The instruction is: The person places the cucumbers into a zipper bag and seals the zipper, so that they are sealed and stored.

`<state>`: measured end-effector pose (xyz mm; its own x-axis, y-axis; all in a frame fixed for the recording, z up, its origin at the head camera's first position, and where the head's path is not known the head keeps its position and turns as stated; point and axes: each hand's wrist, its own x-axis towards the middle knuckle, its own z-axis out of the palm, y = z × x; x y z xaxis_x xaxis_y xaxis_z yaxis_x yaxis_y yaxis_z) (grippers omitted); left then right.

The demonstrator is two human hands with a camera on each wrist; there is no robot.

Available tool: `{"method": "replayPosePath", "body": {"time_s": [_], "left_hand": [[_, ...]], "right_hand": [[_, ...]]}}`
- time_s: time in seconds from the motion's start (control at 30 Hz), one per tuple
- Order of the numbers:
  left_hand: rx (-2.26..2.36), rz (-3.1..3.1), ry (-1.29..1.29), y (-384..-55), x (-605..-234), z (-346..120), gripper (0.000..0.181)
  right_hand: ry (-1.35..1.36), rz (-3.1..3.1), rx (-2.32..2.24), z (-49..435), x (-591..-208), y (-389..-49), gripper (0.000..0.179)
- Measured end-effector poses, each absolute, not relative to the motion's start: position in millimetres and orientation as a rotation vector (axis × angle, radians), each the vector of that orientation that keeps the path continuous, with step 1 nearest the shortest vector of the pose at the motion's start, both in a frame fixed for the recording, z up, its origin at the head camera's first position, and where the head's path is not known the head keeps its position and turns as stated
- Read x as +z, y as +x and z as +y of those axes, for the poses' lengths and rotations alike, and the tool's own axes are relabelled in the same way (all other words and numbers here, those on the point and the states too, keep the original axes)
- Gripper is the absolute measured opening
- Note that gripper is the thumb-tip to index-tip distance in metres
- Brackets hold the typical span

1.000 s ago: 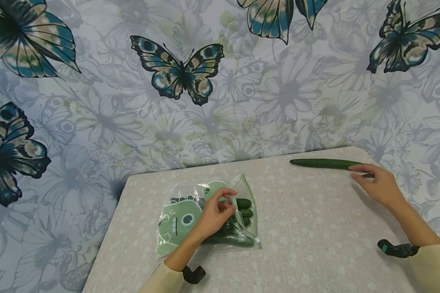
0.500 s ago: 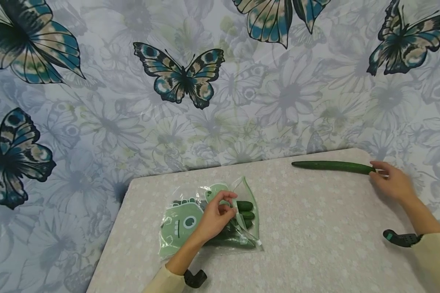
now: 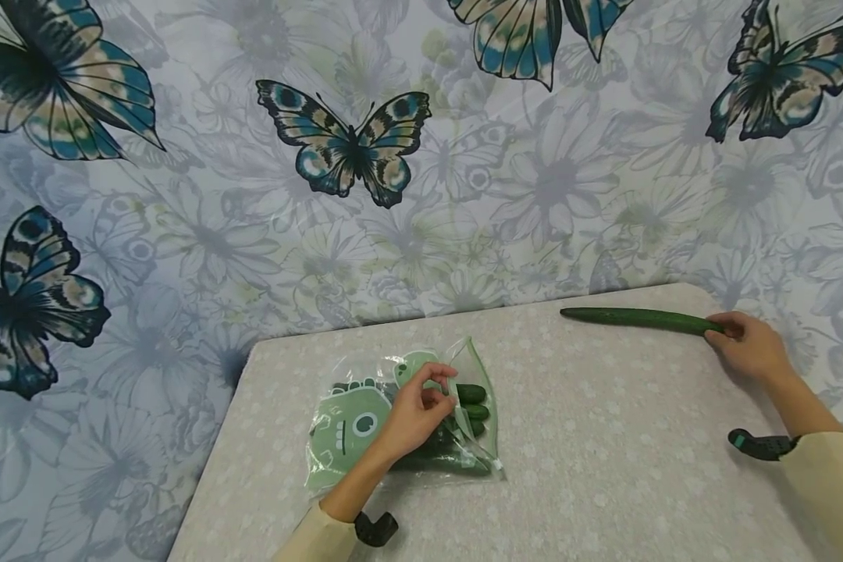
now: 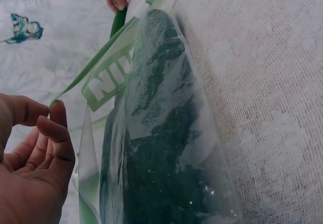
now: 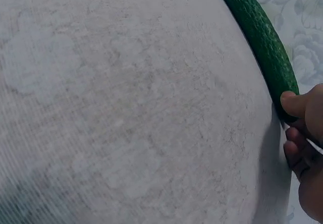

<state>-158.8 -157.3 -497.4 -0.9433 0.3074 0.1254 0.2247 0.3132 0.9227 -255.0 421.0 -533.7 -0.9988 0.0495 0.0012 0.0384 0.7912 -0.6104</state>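
A clear zip bag (image 3: 351,425) with green cartoon prints lies on the left half of the table, several cucumbers (image 3: 472,394) inside it. My left hand (image 3: 413,417) pinches the upper edge of the bag's mouth between thumb and finger and lifts it, as the left wrist view also shows. At the back right, a long dark green cucumber (image 3: 632,318) lies along the table. My right hand (image 3: 755,347) grips its right end; in the right wrist view the thumb (image 5: 295,103) presses on top of the cucumber (image 5: 262,42), and its tip is hidden among the fingers.
A pale patterned cloth covers the table (image 3: 590,437). Right behind its back edge stands a wall covering (image 3: 534,195) with butterflies and flowers. The zip slider (image 3: 496,465) sits at the near corner of the bag's mouth.
My right hand has slid rightward along the cucumber to its right end and now grips it there. The left hand stays at the bag's mouth, and the view has shifted slightly.
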Motion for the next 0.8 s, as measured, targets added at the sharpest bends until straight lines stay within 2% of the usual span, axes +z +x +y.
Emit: {"method": "replayPosePath", "body": {"time_s": [0.3, 0.4, 0.63, 0.8], "left_hand": [[1.730, 2.490, 0.500, -161, -500, -156, 0.033], [1.729, 2.489, 0.491, -160, -500, -156, 0.033], [1.729, 2.491, 0.505, -160, -501, -156, 0.034], [1.723, 2.511, 0.528, -161, -503, -156, 0.035]], "right_hand": [[-0.025, -2.848, 1.016, 422, -539, -252, 0.052], [-0.067, -2.783, 1.161, 421, -537, -248, 0.054], [-0.055, -2.537, 1.597, 416, -527, -232, 0.028], [-0.049, -2.440, 1.688, 407, -515, -223, 0.031]]}}
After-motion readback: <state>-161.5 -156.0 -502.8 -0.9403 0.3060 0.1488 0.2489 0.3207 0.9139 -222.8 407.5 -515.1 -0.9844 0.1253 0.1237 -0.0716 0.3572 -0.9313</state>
